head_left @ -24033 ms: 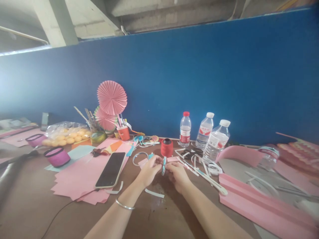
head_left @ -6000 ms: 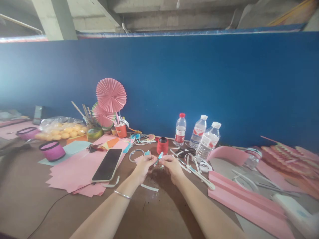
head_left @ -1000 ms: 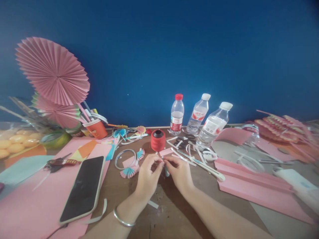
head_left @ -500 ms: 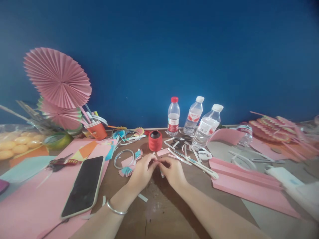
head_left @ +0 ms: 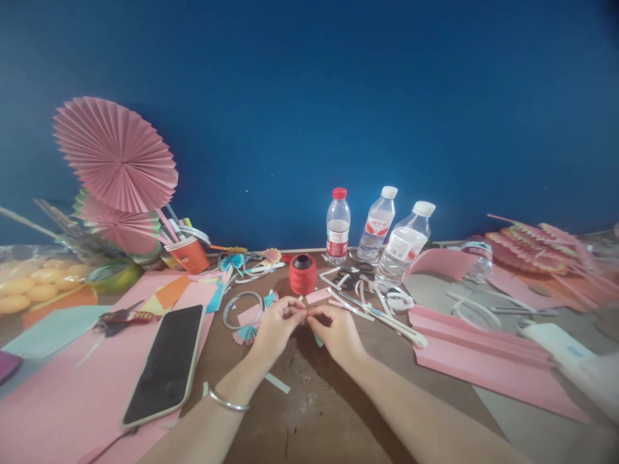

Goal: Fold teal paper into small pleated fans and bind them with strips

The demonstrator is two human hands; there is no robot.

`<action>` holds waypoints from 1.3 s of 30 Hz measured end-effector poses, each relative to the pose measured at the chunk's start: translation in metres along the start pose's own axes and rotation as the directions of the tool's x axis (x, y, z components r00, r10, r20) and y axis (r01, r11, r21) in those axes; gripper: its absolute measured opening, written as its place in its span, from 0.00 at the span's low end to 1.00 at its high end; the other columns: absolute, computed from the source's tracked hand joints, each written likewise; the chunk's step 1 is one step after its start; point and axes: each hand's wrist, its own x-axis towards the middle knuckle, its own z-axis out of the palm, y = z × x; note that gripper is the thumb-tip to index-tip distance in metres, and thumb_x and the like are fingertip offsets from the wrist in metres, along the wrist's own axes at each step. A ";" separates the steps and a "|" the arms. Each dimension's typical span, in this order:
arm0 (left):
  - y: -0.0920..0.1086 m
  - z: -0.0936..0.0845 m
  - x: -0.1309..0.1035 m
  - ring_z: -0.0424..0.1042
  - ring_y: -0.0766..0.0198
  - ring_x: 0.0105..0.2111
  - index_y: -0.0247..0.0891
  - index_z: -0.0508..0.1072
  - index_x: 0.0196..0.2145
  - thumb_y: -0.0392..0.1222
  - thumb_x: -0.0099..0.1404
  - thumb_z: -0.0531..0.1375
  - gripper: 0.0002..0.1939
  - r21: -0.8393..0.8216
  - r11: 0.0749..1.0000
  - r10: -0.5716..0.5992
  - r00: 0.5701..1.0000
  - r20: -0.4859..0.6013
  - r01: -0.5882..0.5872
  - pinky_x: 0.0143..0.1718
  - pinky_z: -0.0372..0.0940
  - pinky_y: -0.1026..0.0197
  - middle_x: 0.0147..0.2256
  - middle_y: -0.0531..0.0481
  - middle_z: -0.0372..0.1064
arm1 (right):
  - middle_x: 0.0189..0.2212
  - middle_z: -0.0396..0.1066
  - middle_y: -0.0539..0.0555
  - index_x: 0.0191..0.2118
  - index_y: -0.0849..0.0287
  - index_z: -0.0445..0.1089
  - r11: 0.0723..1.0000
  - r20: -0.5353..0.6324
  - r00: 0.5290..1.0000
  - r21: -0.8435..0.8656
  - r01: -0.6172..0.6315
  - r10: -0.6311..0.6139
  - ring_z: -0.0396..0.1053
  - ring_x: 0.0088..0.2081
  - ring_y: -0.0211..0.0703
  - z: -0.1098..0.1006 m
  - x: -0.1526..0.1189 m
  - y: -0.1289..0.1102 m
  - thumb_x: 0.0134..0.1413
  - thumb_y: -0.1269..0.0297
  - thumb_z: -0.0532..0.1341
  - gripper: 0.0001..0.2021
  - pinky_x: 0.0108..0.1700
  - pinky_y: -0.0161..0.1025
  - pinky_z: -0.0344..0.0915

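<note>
My left hand (head_left: 278,327) and my right hand (head_left: 336,330) meet at the fingertips over the brown table (head_left: 309,412), just in front of a red thread spool (head_left: 303,276). The left fingers are pinched together on something too small to make out. My right hand is closed as well, and a bit of light blue paper (head_left: 318,339) shows under its fingers. Beside the left hand lie a small blue-and-white pleated paper piece (head_left: 246,334) and a silver ring (head_left: 231,312).
A phone (head_left: 167,364) rests on pink paper at the left. Three bottles, one a red-capped bottle (head_left: 337,227), stand behind the spool. White-handled scissors (head_left: 403,330) and folded pink paper (head_left: 493,361) lie at the right. Pink paper fans (head_left: 118,154) rise at the back left.
The fingertips have drawn slightly apart, and more of the light blue paper shows under my right hand. The whole view has shifted a little.
</note>
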 end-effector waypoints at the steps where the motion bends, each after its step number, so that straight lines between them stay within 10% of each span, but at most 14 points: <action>1: -0.001 0.000 0.000 0.65 0.67 0.23 0.37 0.68 0.30 0.39 0.54 0.59 0.04 -0.018 1.000 -0.002 1.000 0.001 0.002 0.25 0.57 0.67 0.21 0.55 0.67 | 0.25 0.74 0.50 0.28 0.58 0.74 1.000 0.005 1.000 0.002 -0.001 0.001 0.69 0.28 0.41 0.000 0.000 0.000 0.46 0.66 0.57 0.07 0.32 0.35 0.63; 21: 0.011 0.001 -0.009 0.70 0.63 0.30 0.38 0.71 0.30 0.39 0.57 0.57 0.04 0.367 0.910 0.249 0.961 -0.118 -0.191 0.34 0.63 0.62 0.30 0.51 0.72 | 0.25 0.74 0.51 0.29 0.58 0.75 0.996 -0.033 0.997 0.060 -0.071 0.073 0.69 0.28 0.41 0.001 0.004 0.005 0.44 0.66 0.59 0.08 0.33 0.34 0.63; 39: 0.006 0.000 -0.007 0.69 0.62 0.29 0.38 0.72 0.31 0.42 0.56 0.58 0.06 0.335 0.926 0.228 0.965 -0.130 -0.174 0.32 0.63 0.61 0.29 0.50 0.72 | 0.23 0.72 0.50 0.27 0.60 0.73 0.999 0.077 0.996 0.016 -0.040 0.039 0.66 0.26 0.39 0.004 0.001 0.005 0.45 0.67 0.57 0.07 0.30 0.33 0.60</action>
